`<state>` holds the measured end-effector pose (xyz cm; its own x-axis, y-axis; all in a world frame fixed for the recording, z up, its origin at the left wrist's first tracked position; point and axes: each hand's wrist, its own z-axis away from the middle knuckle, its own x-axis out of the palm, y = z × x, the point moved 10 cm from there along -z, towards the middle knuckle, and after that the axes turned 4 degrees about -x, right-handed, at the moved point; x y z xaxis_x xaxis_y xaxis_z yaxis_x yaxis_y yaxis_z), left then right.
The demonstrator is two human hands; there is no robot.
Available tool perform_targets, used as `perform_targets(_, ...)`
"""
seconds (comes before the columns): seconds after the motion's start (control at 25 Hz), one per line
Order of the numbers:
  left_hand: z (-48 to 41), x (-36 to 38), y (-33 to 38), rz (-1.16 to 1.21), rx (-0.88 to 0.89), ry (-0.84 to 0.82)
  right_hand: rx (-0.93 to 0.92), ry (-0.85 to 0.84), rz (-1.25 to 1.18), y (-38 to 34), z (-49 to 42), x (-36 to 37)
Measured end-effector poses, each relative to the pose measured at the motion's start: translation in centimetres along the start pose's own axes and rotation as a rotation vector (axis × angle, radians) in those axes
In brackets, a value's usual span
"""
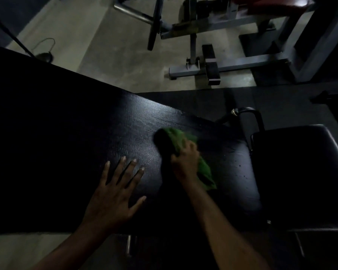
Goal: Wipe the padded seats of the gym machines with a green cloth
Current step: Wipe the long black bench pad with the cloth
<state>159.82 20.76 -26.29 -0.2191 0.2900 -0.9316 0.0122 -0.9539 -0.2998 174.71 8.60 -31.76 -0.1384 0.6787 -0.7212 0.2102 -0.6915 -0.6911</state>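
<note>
Pretty dark in here, but the left hand (113,193) lies flat on the long black textured vinyl bench pad (76,137). Its fingers (122,168) are straight and spread wide, thumb out to the side, and they hold nothing. Just to the right of those fingertips, the right hand (185,162) is clamped down on a crumpled green cloth (179,138), fingers curled over it and gripping it against the pad. It's a bit blurry, so I can't tell exactly how each finger sits. The cloth bunches out past the right knuckles on the far side and trails back beside the wrist on the outer side, all of it lying on the pad.

Further right of the cloth-holding fingers, across a narrow gap, is a smaller black padded seat (300,172), with a curved black metal handle (250,112) rising just beyond that gap. Well beyond both sets of fingertips there's a pale concrete floor (105,51) and a grey steel machine frame (232,63) standing on it.
</note>
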Motion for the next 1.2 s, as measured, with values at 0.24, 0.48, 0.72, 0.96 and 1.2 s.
perform_targets(0.24, -3.2, -1.5, 0.5, 0.057, 0.004, 0.089, -0.219, -0.128, 0.006, -4.8, -4.3, 2.8)
perform_targets(0.48, -9.4, 1.8, 3.5, -0.037, 0.154, -0.037, 0.126, -0.001, 0.02, 8.7, -10.5, 1.2)
perform_targets(0.72, -9.1, 0.9, 4.1, -0.033, 0.177, 0.088, 0.434, 0.026, 0.012, 16.8, -10.6, -1.5)
perform_targets(0.96, -9.2, 0.7, 4.4, -0.065, 0.184, 0.058, -0.212, -0.037, 0.056, -1.7, -6.2, 2.0)
perform_targets(1.2, -8.9, 0.6, 4.2, -0.037, 0.166, 0.058, -0.048, -0.057, -0.011, 4.8, -12.3, 1.3)
